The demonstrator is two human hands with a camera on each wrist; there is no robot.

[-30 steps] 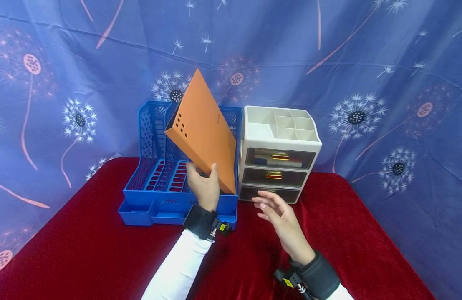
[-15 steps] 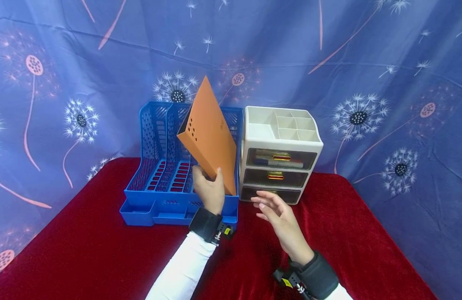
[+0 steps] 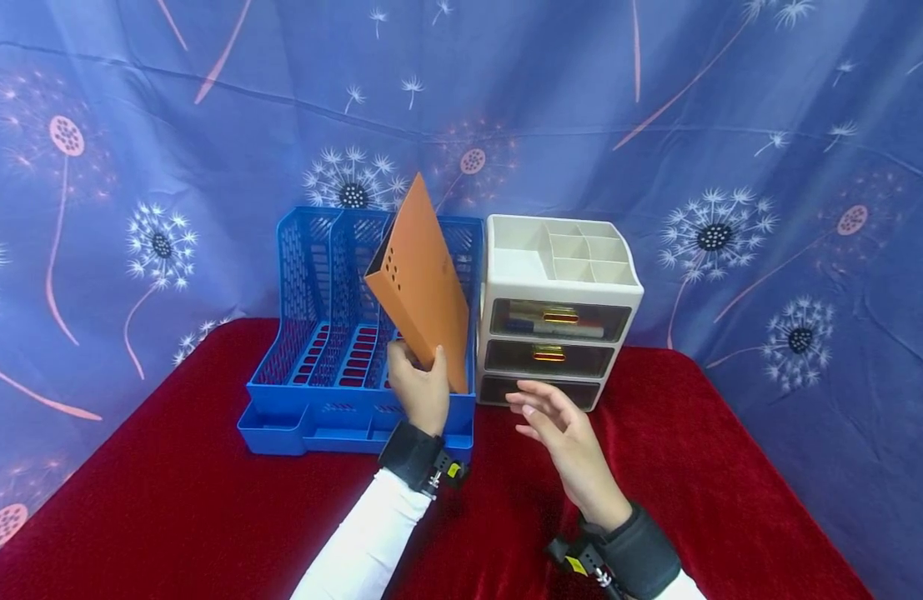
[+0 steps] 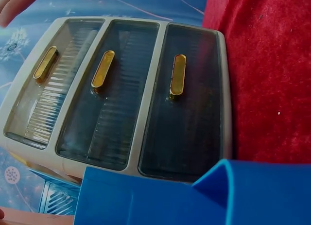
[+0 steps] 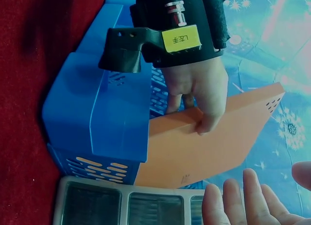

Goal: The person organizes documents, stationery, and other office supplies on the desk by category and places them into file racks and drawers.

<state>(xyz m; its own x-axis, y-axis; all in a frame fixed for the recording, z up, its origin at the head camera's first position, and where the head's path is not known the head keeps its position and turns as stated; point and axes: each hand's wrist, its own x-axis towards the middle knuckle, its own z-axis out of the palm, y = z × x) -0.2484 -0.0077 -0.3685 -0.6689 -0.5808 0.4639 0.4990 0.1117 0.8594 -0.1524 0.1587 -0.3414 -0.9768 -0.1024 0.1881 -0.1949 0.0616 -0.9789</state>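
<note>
My left hand (image 3: 419,390) grips an orange file folder (image 3: 425,287) by its lower spine, thumb on the right face. The folder leans tilted in the rightmost compartment of a blue file rack (image 3: 281,390), its lower end behind the rack's front wall and its top corner above the rack. In the right wrist view, the thumb presses the folder's face (image 5: 194,152) while the other fingers pass behind the spine. My right hand (image 3: 569,446) hovers with relaxed, slightly bent fingers in front of the white drawer unit (image 3: 566,289), holding nothing.
Right beside the rack, the drawer unit has three dark clear-fronted drawers with gold handles (image 4: 178,75); markers (image 3: 554,325) show in its top drawer. Its top has open compartments. A red velvet cloth (image 3: 168,500) covers the table, and a blue dandelion-print curtain (image 3: 559,83) hangs behind.
The left hand has moved slightly right with the folder. The folder has sunk lower in the rack and turned more upright. My right hand has stayed nearly still.
</note>
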